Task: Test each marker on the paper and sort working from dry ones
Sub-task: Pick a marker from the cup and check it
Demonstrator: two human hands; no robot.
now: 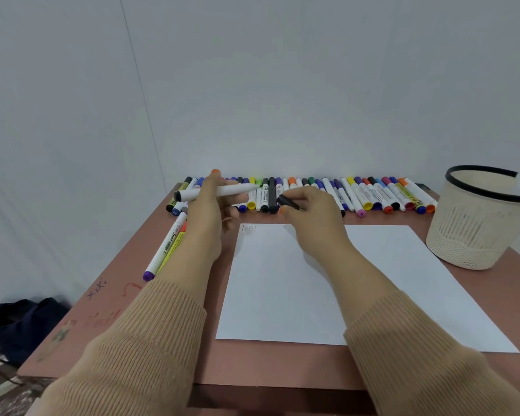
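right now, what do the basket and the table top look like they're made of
Basket: likely moulded plastic, matte cream with a black rim; its walls are a fine lattice of holes. Table top: probably laminated or painted board, smooth reddish-brown with low sheen; pen scribbles sit on its surface.

One view only, up on the wearer's head, looking forward and down across the table (267, 367) to the wall (282, 85). It sits close in: sleeves (126, 355) fill the bottom corners, and the left hand (207, 211) and right hand (312, 211) are mid-frame at the far end of the paper (282, 295). The wide lens takes in the marker row (373, 193) along the far edge, and the right border cuts the basket (475, 235).
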